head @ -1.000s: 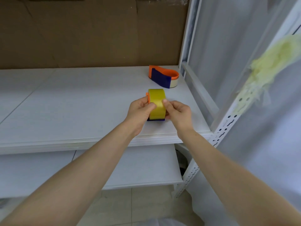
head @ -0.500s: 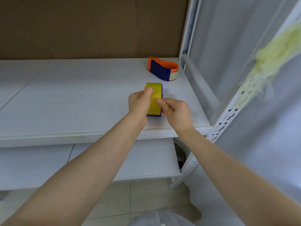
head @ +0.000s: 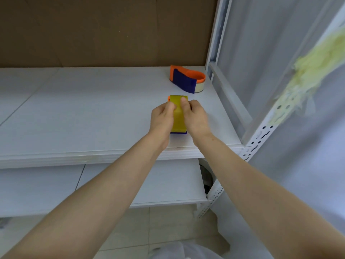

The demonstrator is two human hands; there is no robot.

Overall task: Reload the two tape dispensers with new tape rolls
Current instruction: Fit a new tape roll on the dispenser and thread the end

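The yellow tape roll (head: 178, 116), set in a dispenser (head: 178, 132) at the white shelf's (head: 93, 109) front right, was gripped on both sides by the curled left hand (head: 162, 118) and right hand (head: 196, 117), while a second dispenser (head: 186, 79) was seen farther back.

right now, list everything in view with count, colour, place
upper shelf: 1, white, across the middle
lower shelf: 1, white, beneath it
near tape dispenser: 1, blue and orange, front right of upper shelf
yellow tape roll: 1, yellow, on near tape dispenser
far tape dispenser: 1, orange and blue, pale roll, back right of upper shelf
back panel: 1, brown, behind upper shelf
upright post: 1, white, right
hands: 2, left hand and right hand gripping the yellow tape roll
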